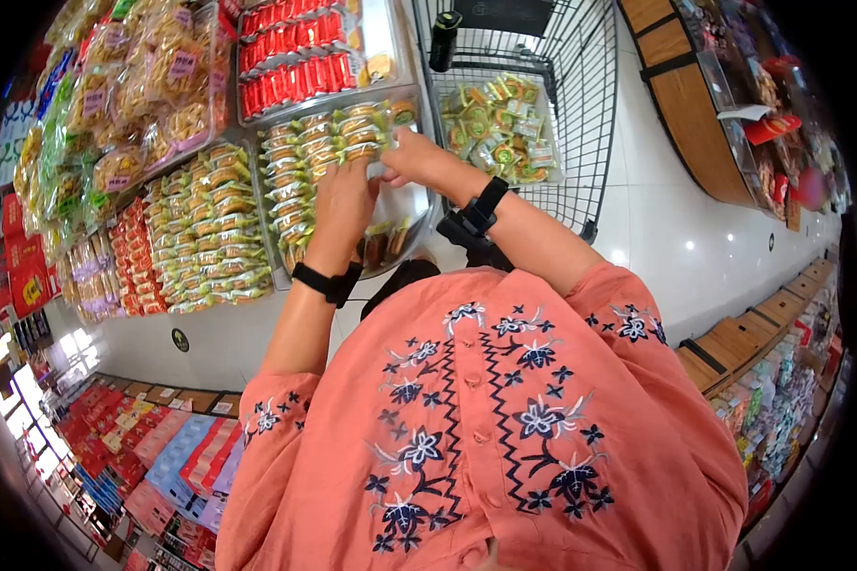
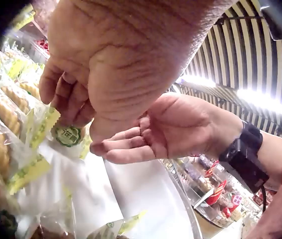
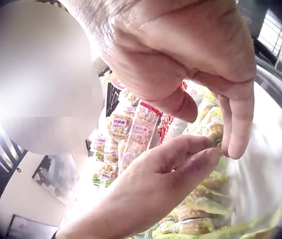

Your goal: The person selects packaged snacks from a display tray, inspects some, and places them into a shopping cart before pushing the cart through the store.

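My left hand reaches over a clear tray of wrapped pastries. In the left wrist view its fingers curl down onto a wrapped pastry with a round green label, mostly hidden beneath them. Close beside it, my right hand extends over the bare part of the tray, palm facing inward. Its fingers are nearly straight, the thumb stands apart, and nothing shows between them. The fingertips of both hands come together in the right wrist view. Rows of yellow-green packets stand left of the hands.
A shopping cart to the right carries a clear bin of green-labelled packets and a dark bottle. Red-wrapped snacks fill the tray beyond. Bagged snacks are piled at far left. Wooden-edged shelves stand at right.
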Available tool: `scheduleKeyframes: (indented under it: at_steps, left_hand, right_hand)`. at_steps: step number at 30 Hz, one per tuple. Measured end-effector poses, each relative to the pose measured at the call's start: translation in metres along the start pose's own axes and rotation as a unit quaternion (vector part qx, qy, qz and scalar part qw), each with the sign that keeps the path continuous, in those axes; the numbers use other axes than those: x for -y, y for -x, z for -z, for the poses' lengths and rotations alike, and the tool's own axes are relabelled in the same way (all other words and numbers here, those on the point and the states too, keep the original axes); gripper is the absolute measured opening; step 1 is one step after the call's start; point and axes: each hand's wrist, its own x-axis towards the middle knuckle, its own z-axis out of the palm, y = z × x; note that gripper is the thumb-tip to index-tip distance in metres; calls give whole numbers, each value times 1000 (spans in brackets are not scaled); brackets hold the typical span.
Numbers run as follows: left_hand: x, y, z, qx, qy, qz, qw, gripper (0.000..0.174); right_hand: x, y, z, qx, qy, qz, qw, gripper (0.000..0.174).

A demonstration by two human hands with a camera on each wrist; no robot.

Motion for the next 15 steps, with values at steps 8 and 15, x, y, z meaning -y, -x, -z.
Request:
scheduleKeyframes:
  at_steps: [8, 15]
  left_hand:
    - [-20, 0, 18, -6, 139, 58, 989, 19]
    - [-55, -16, 14, 21, 450, 205, 869, 23]
  right_hand:
    - [14, 49, 42, 89, -143, 80, 983, 36]
    - [-24, 44, 109, -29, -146, 52, 987, 29]
